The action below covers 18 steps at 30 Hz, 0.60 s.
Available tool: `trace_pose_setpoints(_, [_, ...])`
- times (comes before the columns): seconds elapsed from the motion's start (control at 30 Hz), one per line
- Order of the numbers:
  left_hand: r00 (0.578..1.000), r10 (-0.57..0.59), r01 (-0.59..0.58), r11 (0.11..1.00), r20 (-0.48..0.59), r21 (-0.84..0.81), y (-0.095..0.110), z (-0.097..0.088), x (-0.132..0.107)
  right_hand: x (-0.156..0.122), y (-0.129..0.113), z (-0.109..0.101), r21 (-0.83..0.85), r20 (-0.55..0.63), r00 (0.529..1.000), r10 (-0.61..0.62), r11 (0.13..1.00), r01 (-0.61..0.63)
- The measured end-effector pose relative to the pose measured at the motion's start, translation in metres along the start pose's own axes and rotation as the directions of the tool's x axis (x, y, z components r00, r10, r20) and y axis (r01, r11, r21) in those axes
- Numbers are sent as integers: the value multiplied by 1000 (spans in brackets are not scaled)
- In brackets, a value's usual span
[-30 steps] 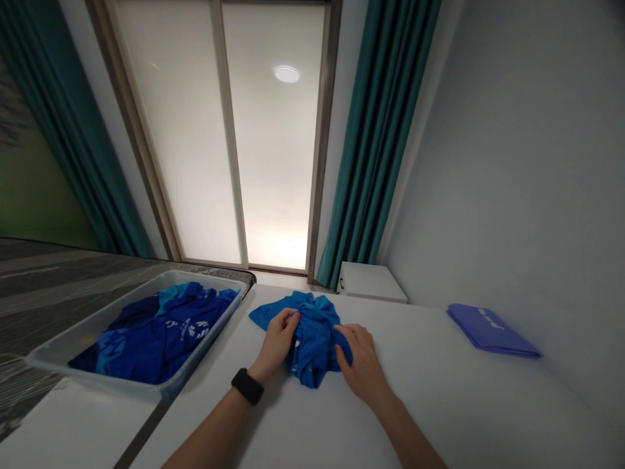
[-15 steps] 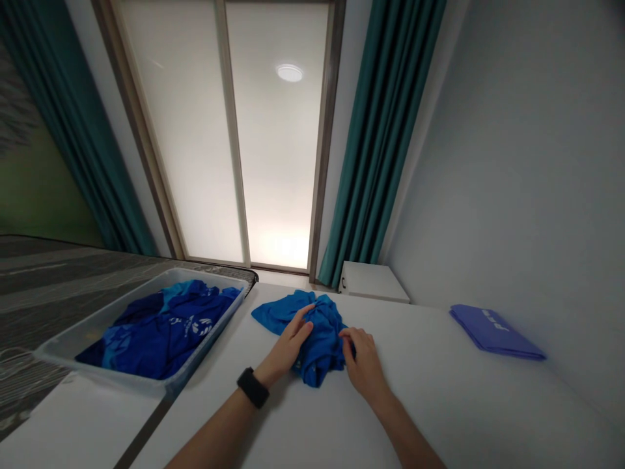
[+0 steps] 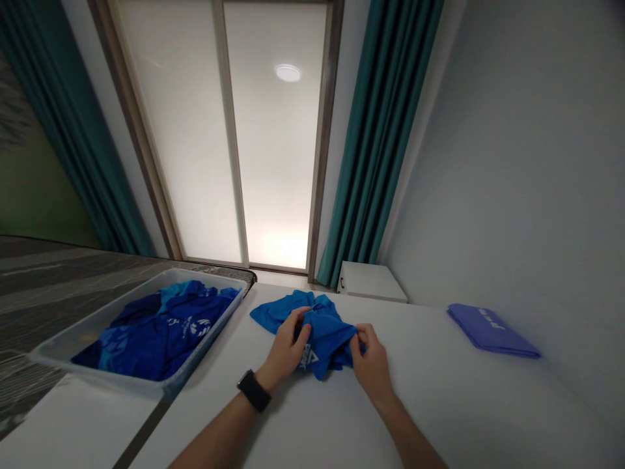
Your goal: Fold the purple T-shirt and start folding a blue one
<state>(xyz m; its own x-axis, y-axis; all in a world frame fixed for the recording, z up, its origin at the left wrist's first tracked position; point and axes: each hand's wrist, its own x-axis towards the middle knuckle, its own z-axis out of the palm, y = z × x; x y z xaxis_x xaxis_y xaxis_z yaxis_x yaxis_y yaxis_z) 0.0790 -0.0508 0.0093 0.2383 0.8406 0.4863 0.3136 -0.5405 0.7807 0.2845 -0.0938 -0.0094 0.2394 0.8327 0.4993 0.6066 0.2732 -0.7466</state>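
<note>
A crumpled bright blue garment with a small white logo lies on the white table in front of me. My left hand, with a black watch on its wrist, pinches the cloth at its left side. At the garment's right side my right hand grips the fabric with closed fingers. Both hands hold the near edge of the cloth a little off the table.
A clear plastic bin at the left holds several blue garments. A folded purple-blue garment lies at the right near the wall. A small white cabinet, teal curtains and a frosted sliding door stand beyond the table.
Both hands went from lying on the bundle to pinching it, and pulled its near part up and apart. A white logo now shows on the fabric.
</note>
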Motion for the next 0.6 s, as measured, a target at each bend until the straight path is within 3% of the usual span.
trace_pose_setpoints(0.07, [993,120,-121,976,18,181,4,1,-4,2,0,-6,51,-74,996,50,998,-46])
trace_pose_setpoints(0.17, [923,306,-373,862,236,343,15,11,-13,3,-1,-12,104,-157,985,75,993,-59])
trace_pose_setpoints(0.2, [894,330,-428,826,301,365,20,16,-16,3,-1,-12,113,-173,982,76,992,-57])
trace_pose_setpoints(0.27, [884,320,-448,791,342,417,25,27,-20,3,-3,-12,111,-195,979,66,993,-45])
trace_pose_setpoints(0.4, [928,255,-365,769,272,525,22,34,-20,3,-3,-13,55,-234,972,37,998,-25])
trace_pose_setpoints(0.5, [950,257,-313,781,179,540,16,26,-16,4,-3,-16,28,-284,958,43,999,-37])
trace_pose_setpoints(0.6, [961,276,-239,804,14,545,13,11,-10,8,-5,-26,14,-339,941,16,1000,-12])
